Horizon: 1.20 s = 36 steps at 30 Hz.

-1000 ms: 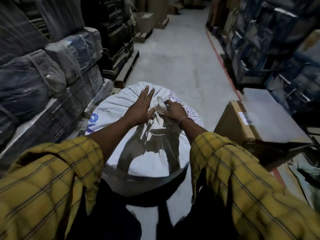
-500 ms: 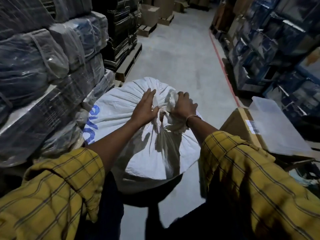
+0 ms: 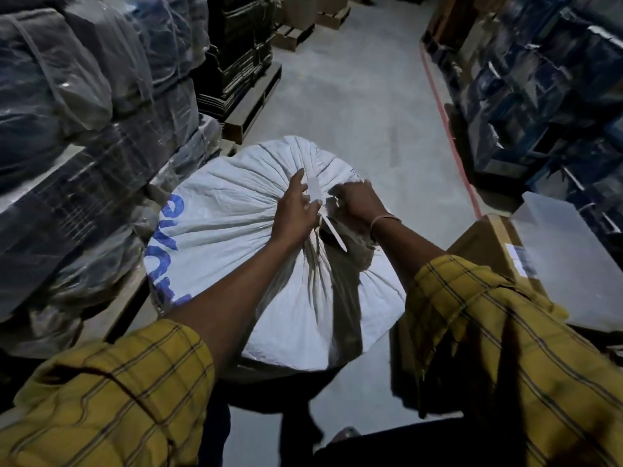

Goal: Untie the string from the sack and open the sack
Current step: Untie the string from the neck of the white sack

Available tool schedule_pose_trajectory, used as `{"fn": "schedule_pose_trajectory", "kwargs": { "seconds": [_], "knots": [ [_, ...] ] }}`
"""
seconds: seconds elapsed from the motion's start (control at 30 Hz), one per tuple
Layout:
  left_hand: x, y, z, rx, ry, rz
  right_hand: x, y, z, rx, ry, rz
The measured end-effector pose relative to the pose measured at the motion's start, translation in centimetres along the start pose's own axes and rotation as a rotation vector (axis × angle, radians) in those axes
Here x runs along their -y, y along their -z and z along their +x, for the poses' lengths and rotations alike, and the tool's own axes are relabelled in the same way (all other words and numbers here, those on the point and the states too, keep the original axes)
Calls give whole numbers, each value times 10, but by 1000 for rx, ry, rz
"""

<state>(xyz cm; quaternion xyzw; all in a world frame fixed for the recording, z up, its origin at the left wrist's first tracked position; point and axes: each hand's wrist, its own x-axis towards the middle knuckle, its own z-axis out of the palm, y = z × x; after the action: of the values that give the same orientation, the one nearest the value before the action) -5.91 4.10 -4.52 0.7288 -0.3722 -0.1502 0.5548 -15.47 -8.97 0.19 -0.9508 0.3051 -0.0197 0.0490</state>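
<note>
A big white woven sack (image 3: 236, 237) with blue lettering stands on the floor in front of me, its top gathered into pleats. A flat white string (image 3: 332, 227) hangs loose from the tied neck toward me. My left hand (image 3: 295, 210) presses on the gathered neck, with a strip of the string pinched between its fingers. On the right side of the knot, my right hand (image 3: 355, 205) is closed on the bunched sack mouth and string. The knot itself is hidden between my hands.
Plastic-wrapped bundles (image 3: 84, 136) are stacked close on the left. A cardboard box (image 3: 488, 247) with a translucent lid (image 3: 566, 264) sits right of the sack. Blue packed goods (image 3: 546, 89) line the right side behind a red floor line (image 3: 451, 143). A grey concrete aisle (image 3: 354, 96) runs ahead.
My head has moved closer and higher over the sack. Both hands have shifted on the neck, and a length of white string now hangs free between them.
</note>
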Motion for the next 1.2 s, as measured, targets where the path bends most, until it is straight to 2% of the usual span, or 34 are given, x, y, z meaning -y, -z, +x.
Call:
{"fn": "schedule_pose_trajectory", "kwargs": {
  "seconds": [0.1,0.23,0.4,0.6,0.77,0.9,1.0,1.2],
  "knots": [
    [4,-4,3,-3,104,-65,-8,-16,-5,4,-43,95],
    [6,-4,8,-6,128,-57,-15,-20,-9,14,-63,180],
    [14,11,15,142,121,-116,-8,-11,-13,98,-4,75],
    [30,37,13,283,162,-208,14,-5,-4,215,76,89],
    [39,42,6,215,261,-328,34,-10,2,134,127,79],
    [36,38,1,179,225,-332,38,-12,4,115,114,41],
    [36,36,2,146,258,-407,35,-11,7,171,118,149],
    [37,42,7,90,257,-506,31,-4,0,174,124,311]
  ]
}}
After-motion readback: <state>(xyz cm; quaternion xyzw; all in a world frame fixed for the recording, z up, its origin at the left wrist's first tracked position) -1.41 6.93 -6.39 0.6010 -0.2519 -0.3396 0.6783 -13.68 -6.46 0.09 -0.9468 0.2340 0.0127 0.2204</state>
